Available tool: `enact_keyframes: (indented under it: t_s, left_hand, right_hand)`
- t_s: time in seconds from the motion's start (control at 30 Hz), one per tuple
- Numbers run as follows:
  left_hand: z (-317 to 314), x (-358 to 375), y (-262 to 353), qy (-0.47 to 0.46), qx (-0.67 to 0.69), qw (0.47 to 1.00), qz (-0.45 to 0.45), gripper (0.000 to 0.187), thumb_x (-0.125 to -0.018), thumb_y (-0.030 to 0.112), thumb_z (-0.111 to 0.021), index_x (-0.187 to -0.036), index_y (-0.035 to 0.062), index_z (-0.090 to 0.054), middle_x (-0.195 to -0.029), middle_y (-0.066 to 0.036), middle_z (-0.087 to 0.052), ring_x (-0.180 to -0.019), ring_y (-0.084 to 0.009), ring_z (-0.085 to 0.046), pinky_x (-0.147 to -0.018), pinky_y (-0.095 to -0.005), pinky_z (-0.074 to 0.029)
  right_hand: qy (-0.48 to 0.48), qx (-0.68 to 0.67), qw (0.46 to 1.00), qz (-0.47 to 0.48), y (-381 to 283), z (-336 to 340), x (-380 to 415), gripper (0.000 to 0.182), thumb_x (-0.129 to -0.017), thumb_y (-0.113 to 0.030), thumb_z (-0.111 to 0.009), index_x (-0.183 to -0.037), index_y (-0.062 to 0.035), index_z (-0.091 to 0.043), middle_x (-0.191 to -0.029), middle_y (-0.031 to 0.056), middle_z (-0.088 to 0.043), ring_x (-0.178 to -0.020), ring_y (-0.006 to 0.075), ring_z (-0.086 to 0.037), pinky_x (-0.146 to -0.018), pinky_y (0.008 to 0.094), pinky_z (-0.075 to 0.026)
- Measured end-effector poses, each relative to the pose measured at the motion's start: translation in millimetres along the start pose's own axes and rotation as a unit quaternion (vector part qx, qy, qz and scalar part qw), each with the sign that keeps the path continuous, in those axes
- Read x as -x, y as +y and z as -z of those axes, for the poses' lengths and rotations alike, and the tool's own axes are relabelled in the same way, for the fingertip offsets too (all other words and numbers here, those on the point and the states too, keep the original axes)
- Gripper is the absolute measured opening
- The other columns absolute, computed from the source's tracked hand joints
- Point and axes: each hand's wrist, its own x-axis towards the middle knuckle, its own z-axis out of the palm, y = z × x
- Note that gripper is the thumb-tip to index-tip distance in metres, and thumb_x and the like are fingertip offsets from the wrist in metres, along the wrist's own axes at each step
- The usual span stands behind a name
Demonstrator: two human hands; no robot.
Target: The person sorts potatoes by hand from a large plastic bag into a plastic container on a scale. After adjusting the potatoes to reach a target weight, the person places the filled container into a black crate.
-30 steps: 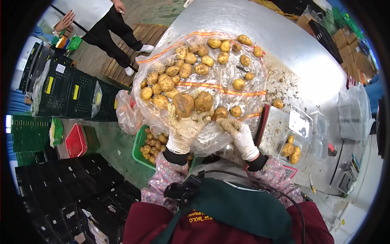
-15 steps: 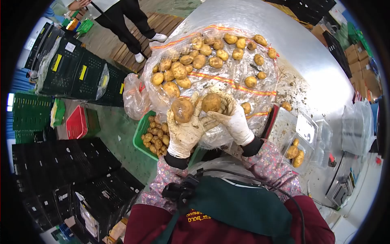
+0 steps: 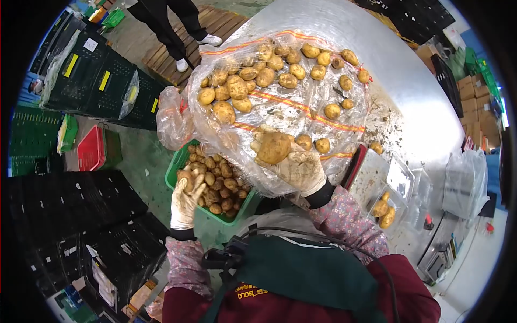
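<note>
Head camera: the gloved left hand (image 3: 186,200) is closing around a small potato (image 3: 184,178) above the green crate (image 3: 175,177) of potatoes on the floor, low and left of the bench (image 3: 420,91). Farther up, the right hand (image 3: 298,168) is cupping a larger potato (image 3: 273,148), long axis sideways, over the plastic sheet (image 3: 280,107).

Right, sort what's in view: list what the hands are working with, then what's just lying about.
In hand:
- right hand holding a potato
- left hand holding a potato over the green crate
- loose potatoes on the plastic sheet

Lying about:
- black crates
- red basket
- clear tray with potatoes
</note>
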Motion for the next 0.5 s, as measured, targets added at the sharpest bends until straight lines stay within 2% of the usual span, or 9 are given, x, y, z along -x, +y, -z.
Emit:
enact_keyframes:
  t_s: [0.07,0.13,0.17,0.23,0.27,0.3,0.33,0.4,0.5]
  left_hand:
    - [7,-4,-3,0.213,-0.264,0.941,-0.003,0.071,-0.092,0.021,-0.067,-0.148,-0.0004,-0.029,-0.126,-0.014,-0.055,-0.115,-0.0247,-0.057,-0.102,-0.0390,-0.043]
    - [118,-48,-43,0.312,-0.458,0.814,-0.172,0.065,-0.093,0.018,-0.067,-0.145,0.0013,-0.033,-0.138,-0.015,-0.047,-0.119,-0.0231,-0.053,-0.101,-0.0324,-0.043]
    - [80,-42,-36,0.296,-0.396,0.848,-0.190,0.065,-0.093,0.016,-0.067,-0.146,0.0011,-0.032,-0.136,-0.015,-0.048,-0.119,-0.0223,-0.052,-0.102,-0.0325,-0.042]
    - [14,-42,-29,0.241,-0.301,0.901,-0.197,0.067,-0.092,0.011,-0.068,-0.147,-0.0014,-0.032,-0.133,-0.016,-0.052,-0.119,-0.0193,-0.051,-0.104,-0.0325,-0.039]
    - [-10,-49,-33,0.232,-0.321,0.892,-0.217,0.057,-0.093,0.008,-0.065,-0.143,-0.0018,-0.039,-0.136,-0.015,-0.051,-0.120,-0.0189,-0.052,-0.105,-0.0319,-0.039]
    - [-35,-54,-35,0.158,-0.348,0.889,-0.253,0.049,-0.094,0.006,-0.061,-0.140,-0.0015,-0.045,-0.136,-0.014,-0.052,-0.120,-0.0192,-0.052,-0.105,-0.0325,-0.039]
    - [-61,-60,-35,0.109,-0.366,0.887,-0.261,0.044,-0.094,0.005,-0.059,-0.136,-0.0023,-0.049,-0.134,-0.013,-0.055,-0.120,-0.0195,-0.053,-0.106,-0.0328,-0.039]
    - [-96,-74,-43,0.073,-0.479,0.826,-0.289,0.037,-0.094,0.004,-0.059,-0.130,-0.0038,-0.054,-0.129,-0.012,-0.059,-0.119,-0.0200,-0.054,-0.106,-0.0329,-0.040]
    - [-134,-111,-73,-0.075,-0.463,0.831,-0.300,0.042,-0.090,-0.002,-0.061,-0.131,-0.0041,-0.052,-0.133,-0.014,-0.056,-0.121,-0.0221,-0.054,-0.106,-0.0346,-0.041]
  right_hand:
    - [0.053,0.232,0.971,0.035,7,34,-5,0.051,-0.092,-0.035,-0.058,-0.139,-0.0157,-0.051,-0.138,0.0034,-0.055,-0.124,0.0180,-0.052,-0.100,0.0316,-0.045]
    - [0.087,0.341,0.935,0.049,-2,35,5,0.049,-0.093,-0.038,-0.058,-0.137,-0.0185,-0.054,-0.136,-0.0006,-0.057,-0.120,0.0150,-0.055,-0.096,0.0298,-0.047]
    - [0.055,0.495,0.862,0.094,-17,5,12,0.049,-0.093,-0.033,-0.056,-0.138,-0.0138,-0.052,-0.135,0.0032,-0.057,-0.121,0.0171,-0.055,-0.099,0.0313,-0.046]
    - [-0.012,0.750,0.637,0.178,-45,-43,17,0.050,-0.093,-0.023,-0.053,-0.139,-0.0044,-0.047,-0.133,0.0110,-0.056,-0.121,0.0213,-0.054,-0.104,0.0342,-0.043]
    - [-0.007,0.744,0.642,0.182,-50,-46,14,0.050,-0.093,-0.023,-0.053,-0.139,-0.0044,-0.047,-0.133,0.0110,-0.056,-0.121,0.0213,-0.054,-0.104,0.0342,-0.043]
    - [-0.016,0.387,0.914,0.124,-54,-47,11,0.051,-0.093,-0.021,-0.053,-0.139,-0.0015,-0.045,-0.134,0.0121,-0.055,-0.123,0.0236,-0.053,-0.105,0.0375,-0.043]
    - [-0.026,-0.057,0.997,0.046,-54,-44,10,0.052,-0.092,-0.019,-0.053,-0.139,0.0015,-0.044,-0.134,0.0132,-0.055,-0.124,0.0259,-0.052,-0.106,0.0407,-0.042]
    - [-0.006,-0.104,0.993,0.050,-56,-37,13,0.051,-0.095,-0.019,-0.051,-0.141,0.0010,-0.042,-0.139,0.0155,-0.051,-0.130,0.0254,-0.048,-0.109,0.0423,-0.039]
    - [0.052,-0.181,0.977,0.095,-46,-1,19,0.050,-0.097,-0.021,-0.048,-0.141,0.0013,-0.042,-0.137,0.0177,-0.052,-0.127,0.0289,-0.050,-0.109,0.0437,-0.040]
